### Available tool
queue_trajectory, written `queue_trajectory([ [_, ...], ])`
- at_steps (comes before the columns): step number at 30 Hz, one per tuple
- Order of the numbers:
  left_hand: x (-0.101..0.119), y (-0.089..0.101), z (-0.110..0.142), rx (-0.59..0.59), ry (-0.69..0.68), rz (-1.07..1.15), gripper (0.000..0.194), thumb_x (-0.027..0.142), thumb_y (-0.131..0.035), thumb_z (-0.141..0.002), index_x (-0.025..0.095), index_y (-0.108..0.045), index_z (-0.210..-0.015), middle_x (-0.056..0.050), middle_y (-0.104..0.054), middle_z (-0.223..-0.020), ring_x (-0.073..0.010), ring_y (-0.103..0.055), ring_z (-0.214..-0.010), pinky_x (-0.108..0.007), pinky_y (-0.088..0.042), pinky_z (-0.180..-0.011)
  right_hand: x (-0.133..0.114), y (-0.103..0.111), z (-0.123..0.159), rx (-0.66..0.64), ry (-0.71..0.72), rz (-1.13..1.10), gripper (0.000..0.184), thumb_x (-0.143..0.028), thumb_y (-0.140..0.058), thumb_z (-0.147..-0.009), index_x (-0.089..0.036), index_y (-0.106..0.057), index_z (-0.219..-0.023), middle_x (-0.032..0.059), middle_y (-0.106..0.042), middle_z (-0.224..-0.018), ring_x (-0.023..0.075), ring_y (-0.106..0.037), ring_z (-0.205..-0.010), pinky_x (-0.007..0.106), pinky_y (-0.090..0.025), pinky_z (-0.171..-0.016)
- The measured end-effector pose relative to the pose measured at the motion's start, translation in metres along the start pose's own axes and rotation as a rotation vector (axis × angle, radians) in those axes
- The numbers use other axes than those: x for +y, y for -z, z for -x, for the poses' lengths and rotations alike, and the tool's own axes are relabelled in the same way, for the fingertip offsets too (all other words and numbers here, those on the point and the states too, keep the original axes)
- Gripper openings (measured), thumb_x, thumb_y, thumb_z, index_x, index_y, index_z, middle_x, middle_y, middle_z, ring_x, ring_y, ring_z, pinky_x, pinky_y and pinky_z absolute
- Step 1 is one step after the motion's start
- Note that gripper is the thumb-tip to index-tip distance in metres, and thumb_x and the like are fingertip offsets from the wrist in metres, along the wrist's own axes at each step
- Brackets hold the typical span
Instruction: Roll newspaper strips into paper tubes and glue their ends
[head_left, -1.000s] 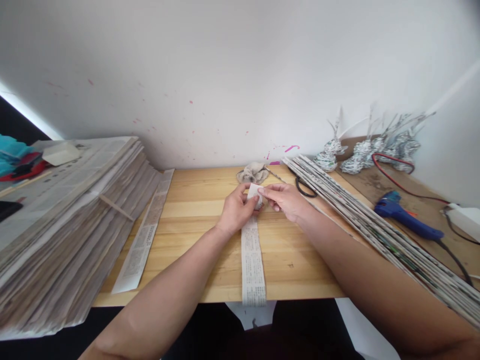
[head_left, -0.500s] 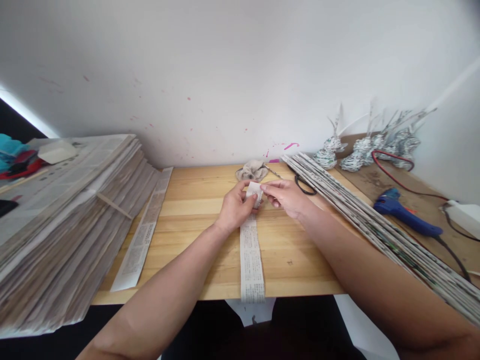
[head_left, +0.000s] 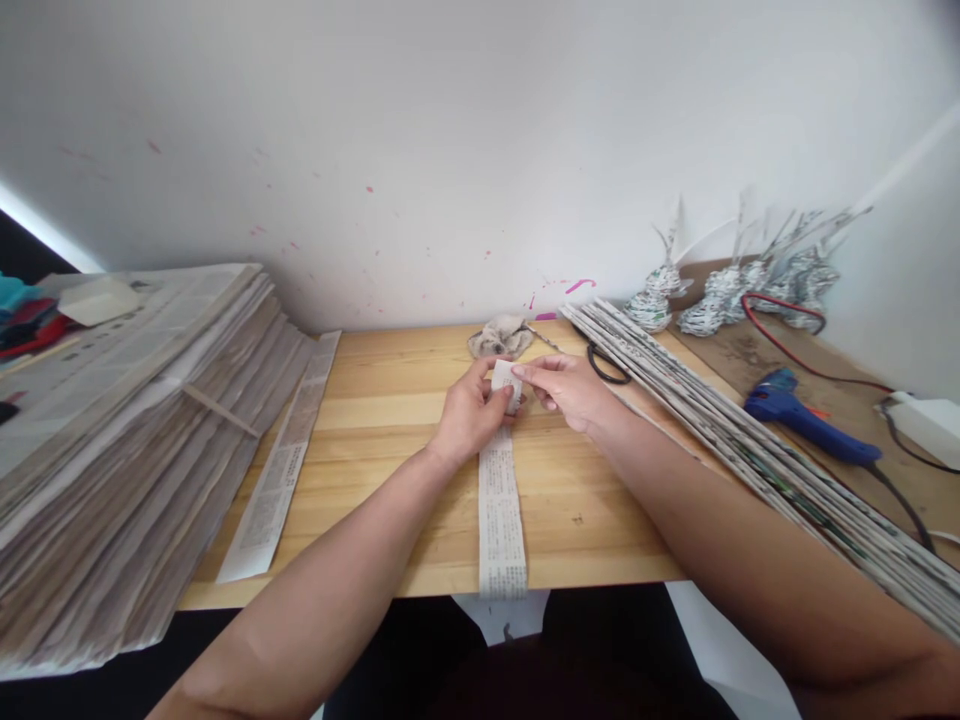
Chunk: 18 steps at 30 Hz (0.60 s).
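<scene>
A long newspaper strip (head_left: 501, 520) runs down the wooden table, its near end hanging slightly over the front edge. My left hand (head_left: 472, 405) is closed on the strip's far end, thumb on top and fingers behind. From the other side, my right hand (head_left: 562, 388) pinches the upper right corner of that raised end between thumb and forefinger. Behind my hands lies a crumpled greyish cloth (head_left: 500, 337). Another newspaper strip (head_left: 281, 465) rests flat to the left, beside a tall newspaper stack (head_left: 172, 430).
Rolled paper sticks (head_left: 720, 440) lie in a bundle on the right, with black-handled scissors (head_left: 609, 365) partly under them. A blue glue gun (head_left: 814, 425) rests on brown cardboard (head_left: 720, 355). Woven paper figures (head_left: 709, 300) stand against the wall. A white box (head_left: 926, 425) sits far right.
My right thumb has moved slightly left over the top corner of the strip's raised end. The whole view has shifted a little; the other things lie as before.
</scene>
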<state>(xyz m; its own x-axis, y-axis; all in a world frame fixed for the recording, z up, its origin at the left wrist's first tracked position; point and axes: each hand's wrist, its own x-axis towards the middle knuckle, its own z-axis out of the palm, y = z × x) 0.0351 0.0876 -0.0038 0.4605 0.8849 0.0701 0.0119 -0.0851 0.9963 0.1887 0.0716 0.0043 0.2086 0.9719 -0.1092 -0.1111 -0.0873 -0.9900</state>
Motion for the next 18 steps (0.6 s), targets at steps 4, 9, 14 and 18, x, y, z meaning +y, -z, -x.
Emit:
queue_trajectory([
  [4, -0.0003, -0.0002, 0.0004, 0.000, -0.011, -0.019, 0.046, 0.026, -0.061, -0.081, 0.019, -0.052, -0.125, -0.004, -0.068, -0.079, -0.0185, -0.068, -0.071, -0.030, -0.058, -0.061, 0.0005, -0.0014, 0.0004, 0.015, -0.009, 0.008, 0.036, -0.043, -0.085, -0.053, -0.016, -0.062, -0.060, -0.0055, -0.045, -0.042, 0.0053, -0.034, -0.038, 0.020, -0.018, -0.034],
  [9, -0.0036, -0.0004, 0.0003, -0.006, -0.022, -0.024, 0.048, 0.025, -0.062, -0.079, 0.020, -0.051, -0.126, -0.004, -0.071, -0.083, -0.0183, -0.069, -0.072, -0.029, -0.057, -0.063, 0.0006, -0.0044, 0.0022, 0.025, 0.042, 0.038, 0.038, -0.044, -0.085, -0.053, -0.018, -0.058, -0.058, -0.0068, -0.044, -0.042, 0.0050, -0.032, -0.037, 0.021, -0.019, -0.035],
  [14, -0.0029, -0.0001, -0.0002, -0.016, 0.014, 0.024, 0.041, 0.028, -0.067, -0.077, 0.017, -0.057, -0.115, -0.005, -0.071, -0.082, -0.0173, -0.068, -0.071, -0.029, -0.057, -0.064, 0.0034, -0.0040, 0.0028, 0.016, 0.150, 0.074, 0.038, -0.046, -0.083, -0.059, -0.018, -0.057, -0.058, -0.0041, -0.052, -0.048, 0.0083, -0.044, -0.044, 0.024, -0.034, -0.044],
  [18, -0.0009, -0.0005, -0.0008, -0.012, 0.112, 0.049, 0.030, 0.037, -0.074, -0.072, 0.013, -0.065, -0.086, -0.006, -0.069, -0.076, -0.0152, -0.066, -0.066, -0.028, -0.057, -0.063, 0.0084, -0.0018, 0.0020, 0.041, 0.315, 0.244, 0.032, -0.046, -0.079, -0.066, -0.017, -0.064, -0.065, 0.0000, -0.062, -0.061, 0.0118, -0.053, -0.056, 0.026, -0.040, -0.054],
])
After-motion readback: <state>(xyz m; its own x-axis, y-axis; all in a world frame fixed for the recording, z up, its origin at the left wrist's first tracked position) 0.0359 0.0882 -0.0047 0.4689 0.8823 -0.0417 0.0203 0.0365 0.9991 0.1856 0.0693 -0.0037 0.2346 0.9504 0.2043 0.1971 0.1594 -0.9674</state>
